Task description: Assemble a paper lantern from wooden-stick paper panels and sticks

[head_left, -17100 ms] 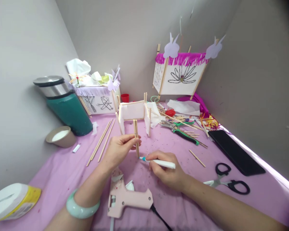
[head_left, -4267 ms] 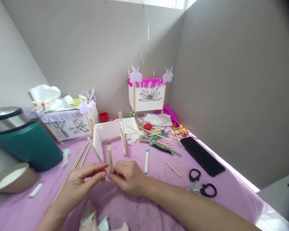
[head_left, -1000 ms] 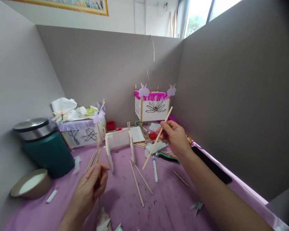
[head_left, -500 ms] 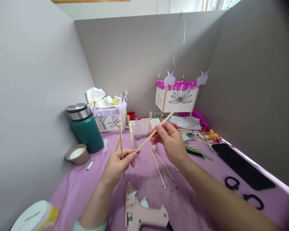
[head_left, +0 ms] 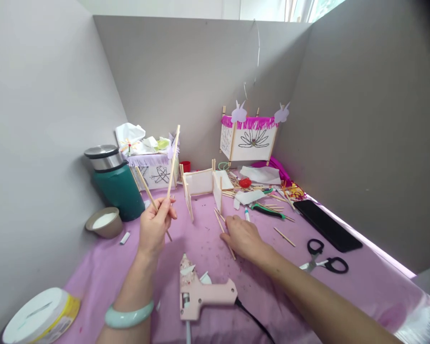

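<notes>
My left hand [head_left: 156, 220] is closed around two thin wooden sticks [head_left: 173, 162], which cross at its fingers and point upward. Down on the purple cloth [head_left: 200, 243], my right hand [head_left: 240, 234] has its fingers curled over a pair of wooden sticks [head_left: 230, 247] lying there; its fingertips are at one of them. Behind the hands stands a small open frame of sticks with white panels [head_left: 198, 183]. A pink glue gun [head_left: 208, 292] lies in front, its nozzle pointing away from me.
At the left are a green bottle [head_left: 118, 188], a bowl [head_left: 109, 228] and a round tub [head_left: 39, 315]. Pliers [head_left: 268, 211], scissors [head_left: 324, 263] and a black phone [head_left: 327, 224] lie right. Decorated paper lanterns [head_left: 252, 141] [head_left: 154, 172] stand behind, near grey partitions [head_left: 186, 86].
My right hand has let go of the slanted stick and moved down to the sticks on the cloth. My left hand now holds that stick too, raised upright.
</notes>
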Demonstrator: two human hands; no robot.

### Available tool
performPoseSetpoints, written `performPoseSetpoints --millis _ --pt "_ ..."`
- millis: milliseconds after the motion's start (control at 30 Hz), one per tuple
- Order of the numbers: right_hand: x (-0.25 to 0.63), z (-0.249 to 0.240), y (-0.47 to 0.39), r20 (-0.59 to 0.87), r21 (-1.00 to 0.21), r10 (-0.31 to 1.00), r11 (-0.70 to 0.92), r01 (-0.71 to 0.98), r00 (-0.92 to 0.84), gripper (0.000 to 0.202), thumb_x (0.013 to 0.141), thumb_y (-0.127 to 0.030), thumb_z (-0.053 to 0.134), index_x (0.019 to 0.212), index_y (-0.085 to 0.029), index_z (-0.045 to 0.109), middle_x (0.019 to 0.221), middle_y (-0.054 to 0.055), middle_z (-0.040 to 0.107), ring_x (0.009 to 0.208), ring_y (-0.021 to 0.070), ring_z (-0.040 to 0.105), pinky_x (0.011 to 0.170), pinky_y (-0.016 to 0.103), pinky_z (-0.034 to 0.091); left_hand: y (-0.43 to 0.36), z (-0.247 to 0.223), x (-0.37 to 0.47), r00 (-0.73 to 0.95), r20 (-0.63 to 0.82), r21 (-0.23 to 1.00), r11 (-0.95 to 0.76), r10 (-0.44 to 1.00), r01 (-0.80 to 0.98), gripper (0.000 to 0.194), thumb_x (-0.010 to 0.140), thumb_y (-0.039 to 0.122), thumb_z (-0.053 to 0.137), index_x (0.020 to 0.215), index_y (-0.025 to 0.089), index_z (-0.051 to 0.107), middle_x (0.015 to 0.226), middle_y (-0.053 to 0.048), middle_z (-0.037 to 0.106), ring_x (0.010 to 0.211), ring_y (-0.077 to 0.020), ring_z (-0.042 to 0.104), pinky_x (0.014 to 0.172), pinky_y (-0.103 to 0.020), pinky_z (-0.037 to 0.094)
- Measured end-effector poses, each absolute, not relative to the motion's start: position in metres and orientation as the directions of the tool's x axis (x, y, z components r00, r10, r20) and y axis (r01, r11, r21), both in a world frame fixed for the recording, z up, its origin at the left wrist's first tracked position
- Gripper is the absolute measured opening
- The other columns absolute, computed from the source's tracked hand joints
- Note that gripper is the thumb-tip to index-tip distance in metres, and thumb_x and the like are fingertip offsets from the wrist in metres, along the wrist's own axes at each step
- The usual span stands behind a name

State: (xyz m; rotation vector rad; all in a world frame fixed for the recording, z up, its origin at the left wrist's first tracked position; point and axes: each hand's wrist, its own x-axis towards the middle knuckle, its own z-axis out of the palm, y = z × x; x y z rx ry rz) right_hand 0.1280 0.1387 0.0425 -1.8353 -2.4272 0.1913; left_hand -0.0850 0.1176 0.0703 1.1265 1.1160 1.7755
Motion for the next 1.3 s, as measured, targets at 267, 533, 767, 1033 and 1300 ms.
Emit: performPoseSetpoints --millis 267,533,767,1033,1300 --pt "0.142 0.051 0.147 -0.093 -0.112 0.943 0.309 0.944 -0.320 0.030 0.077 -0.011 0.047 0.104 -0.015 0.059 0.094 0.014 0.068 0.087 0.0271 0.066 0.064 0.031 0.042 0.120 0.071 -0.090 -0.391 0.245 0.940 -0.316 0.887 -0.127 0.021 0.078 0.033 0.063 0.086 0.013 0.061 0.052 0.004 0.055 0.032 -0.0009 0.027 0.035 -0.018 0.014" --pt "0.119 0.046 0.150 -0.026 -0.161 0.929 0.361 0.919 -0.370 0.026 0.080 -0.016 0.050 0.105 -0.013 0.059 0.091 0.014 0.070 0.081 0.0275 0.067 0.061 0.031 0.041 0.119 0.071 -0.086 -0.386 0.240 0.947 -0.303 0.891 -0.109 0.023 0.078 0.035 0.063 0.085 0.014 0.060 0.052 0.003 0.055 0.033 -0.0012 0.026 0.037 -0.019 0.013" --pt "0.108 0.090 0.150 0.434 -0.594 0.784 0.619 0.514 -0.443 0.019 0.089 -0.032 0.050 0.093 -0.020 0.064 0.079 0.002 0.067 0.071 0.0150 0.060 0.065 0.026 0.041 0.111 0.072 -0.081 -0.167 0.218 0.965 -0.238 0.962 -0.108 0.025 0.084 0.039 0.057 0.090 0.015 0.060 0.053 0.003 0.056 0.036 -0.0007 0.022 0.040 -0.020 0.009" --pt "0.081 0.107 0.165 0.380 -0.918 0.862 0.395 -0.027 -0.337 0.032 0.088 -0.045 0.049 0.077 -0.017 0.060 0.049 -0.006 0.048 0.042 0.0079 0.045 0.043 0.019 0.036 0.111 0.069 -0.073 -0.055 0.082 0.997 -0.082 0.995 0.003 0.031 0.079 0.043 0.064 0.094 0.015 0.060 0.064 0.003 0.055 0.041 -0.0012 0.027 0.041 -0.019 0.014" --pt "0.149 0.118 0.183 0.406 -0.842 0.900 0.435 0.318 -0.157 0.042 0.088 -0.054 0.044 0.067 -0.019 0.051 0.048 -0.006 0.048 0.041 0.0080 0.041 0.044 0.020 0.032 0.118 0.073 -0.089 -0.160 0.040 0.909 -0.103 0.986 -0.403 0.018 0.084 0.032 0.058 0.087 0.013 0.058 0.075 0.000 0.053 0.049 -0.0030 0.038 0.036 -0.013 0.019"
